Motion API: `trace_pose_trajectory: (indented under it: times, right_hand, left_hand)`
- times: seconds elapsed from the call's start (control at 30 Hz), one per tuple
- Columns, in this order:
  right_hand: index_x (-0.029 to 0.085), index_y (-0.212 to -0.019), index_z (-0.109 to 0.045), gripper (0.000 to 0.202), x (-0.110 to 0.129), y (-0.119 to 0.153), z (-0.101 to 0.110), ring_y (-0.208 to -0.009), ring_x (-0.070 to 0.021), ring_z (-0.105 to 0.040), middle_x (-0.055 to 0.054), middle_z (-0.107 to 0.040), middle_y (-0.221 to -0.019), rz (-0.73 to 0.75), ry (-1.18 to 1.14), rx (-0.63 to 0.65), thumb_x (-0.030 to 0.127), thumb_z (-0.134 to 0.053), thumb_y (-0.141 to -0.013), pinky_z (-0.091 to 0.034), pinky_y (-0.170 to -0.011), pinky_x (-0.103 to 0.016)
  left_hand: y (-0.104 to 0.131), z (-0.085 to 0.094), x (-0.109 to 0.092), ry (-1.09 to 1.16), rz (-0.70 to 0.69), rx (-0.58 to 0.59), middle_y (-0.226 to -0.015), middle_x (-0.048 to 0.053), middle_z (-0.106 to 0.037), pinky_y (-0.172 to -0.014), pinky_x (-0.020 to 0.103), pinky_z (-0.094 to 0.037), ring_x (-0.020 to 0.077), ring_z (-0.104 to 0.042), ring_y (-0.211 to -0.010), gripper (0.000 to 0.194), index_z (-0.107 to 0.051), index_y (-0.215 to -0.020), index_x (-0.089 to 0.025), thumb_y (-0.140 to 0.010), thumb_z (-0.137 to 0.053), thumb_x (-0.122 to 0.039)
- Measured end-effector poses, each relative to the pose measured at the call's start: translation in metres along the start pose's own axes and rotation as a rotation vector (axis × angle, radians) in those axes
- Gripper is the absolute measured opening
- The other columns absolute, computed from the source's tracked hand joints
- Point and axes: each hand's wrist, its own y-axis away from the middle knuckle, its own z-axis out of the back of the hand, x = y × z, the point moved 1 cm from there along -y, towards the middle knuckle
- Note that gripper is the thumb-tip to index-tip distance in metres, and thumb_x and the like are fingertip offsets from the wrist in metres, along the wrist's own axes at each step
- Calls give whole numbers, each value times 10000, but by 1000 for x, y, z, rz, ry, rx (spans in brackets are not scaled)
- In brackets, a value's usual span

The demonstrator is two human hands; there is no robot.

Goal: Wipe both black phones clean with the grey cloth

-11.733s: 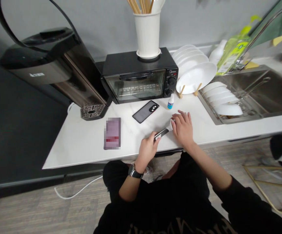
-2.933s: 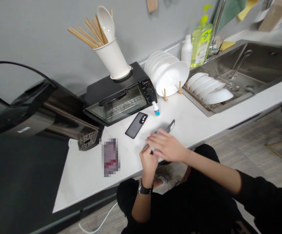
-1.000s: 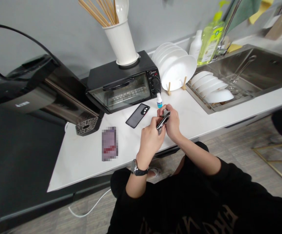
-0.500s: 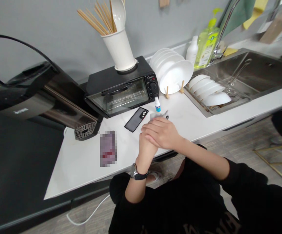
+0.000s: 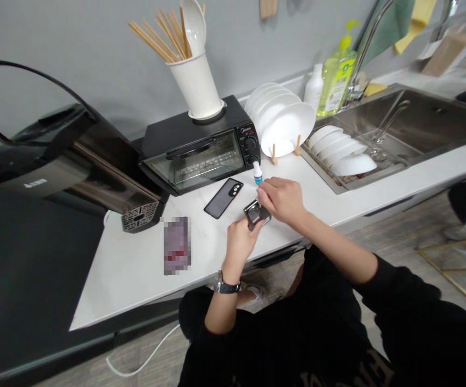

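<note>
My left hand (image 5: 239, 240), with a watch on its wrist, grips a small dark metallic case (image 5: 253, 213) between thumb and fingers. Just above and right of it, my right hand (image 5: 281, 200) has its fingers pinched together over the case's upper edge; a grey piece shows under them, too small to name. A small white bottle with a blue label (image 5: 258, 174) stands right behind my right hand. To the left, a black phone case (image 5: 223, 198) lies flat on the white counter (image 5: 136, 269). A pixelated purple item (image 5: 177, 246) lies farther left.
Behind the phone case is a black toaster oven (image 5: 200, 153) bearing a white utensil cup (image 5: 198, 86). A dark drink machine (image 5: 112, 177) stands left. Racked white plates (image 5: 287, 129), soap bottles (image 5: 337, 80) and a sink (image 5: 426, 123) with bowls are to the right.
My hands were stacked one over the other; now they are apart. The dark case, hidden before, shows in my left hand, and my right hand has shifted up and right.
</note>
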Motion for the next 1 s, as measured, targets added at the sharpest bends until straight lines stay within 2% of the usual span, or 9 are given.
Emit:
trace_pose_trajectory:
  times: [0.07, 0.2, 0.37, 0.53, 0.67, 0.77, 0.87, 0.93, 1.0]
  right_hand:
    - [197, -827, -667, 500, 7, 0, -2, -712, -205, -517, -57, -653, -767, -26, -1, -42, 345, -303, -1136, -324, -657, -356]
    - [205, -843, -678, 453, 15, -3, -8, -794, -218, -543, -64, -677, -833, 241, -7, -50, 357, -363, -1130, -351, -700, -357]
    - [202, -810, -660, 517, 4, -10, -11, -675, -201, -490, -43, -620, -711, -4, -14, -2, 380, -304, -1140, -277, -618, -374]
    - [230, -691, -601, 478, 20, -11, -11, -694, -197, -480, -23, -580, -650, 321, -148, -14, 366, -412, -1108, -296, -656, -382]
    - [231, -648, -554, 510, 4, -21, -11, -625, -182, -459, -17, -543, -621, 42, -226, -88, 344, -369, -1109, -312, -627, -371]
    - [213, -740, -642, 487, -6, -24, -16, -714, -192, -563, -50, -644, -761, -103, -236, -63, 365, -370, -1114, -395, -666, -357]
    - [163, -1104, -740, 402, -2, -14, -24, -1093, -259, -670, -124, -754, -1141, -76, -224, 30, 307, -364, -1113, -499, -965, -417]
    - [121, -1396, -641, 434, 5, 1, -27, -1412, -303, -548, -170, -651, -1462, -49, -223, 124, 269, -358, -1103, -404, -1193, -519]
    - [97, -1549, -510, 509, 13, 18, -26, -1567, -315, -385, -193, -491, -1632, -47, -232, 208, 283, -353, -1102, -317, -1276, -577]
  left_hand:
    - [2, -2, 5, 47, 14, 8, -794, 92, -791, -640, 278, -414, 229, -727, -723, 188, -757, -841, -184, -965, -657, -285]
    - [7, -3, 12, 37, 14, 18, -689, 100, -741, -596, 291, -364, 222, -677, -637, 269, -711, -704, -169, -952, -626, -229]
    - [7, -3, 8, 53, -9, -9, -726, 98, -743, -638, 307, -407, 237, -677, -664, 229, -758, -854, -171, -978, -635, -319]
    - [11, -2, -14, -13, -87, -5, -859, 148, -761, -720, 334, -454, 285, -704, -851, 152, -765, -905, -154, -927, -630, -222]
    - [19, 3, -30, 208, -62, 67, -733, 57, -709, -692, 302, -447, 196, -633, -670, 308, -754, -899, -167, -1013, -586, -399]
    - [17, -2, -28, 660, 14, 95, -936, 50, -765, -761, 274, -501, 189, -682, -825, 340, -735, -1182, -173, -1020, -584, -431]
    - [12, -13, -18, 1057, 110, -3, -1353, 75, -715, -1057, 294, -488, 227, -629, -1292, 450, -657, -1370, -211, -966, -677, -409]
    - [11, -18, -12, 1198, 187, -59, -1485, 70, -645, -1176, 313, -417, 234, -535, -1439, 489, -658, -1365, -225, -911, -742, -384]
    - [12, -20, -7, 1252, 251, -62, -1478, 75, -651, -1191, 333, -416, 243, -544, -1435, 497, -674, -1323, -222, -858, -781, -360]
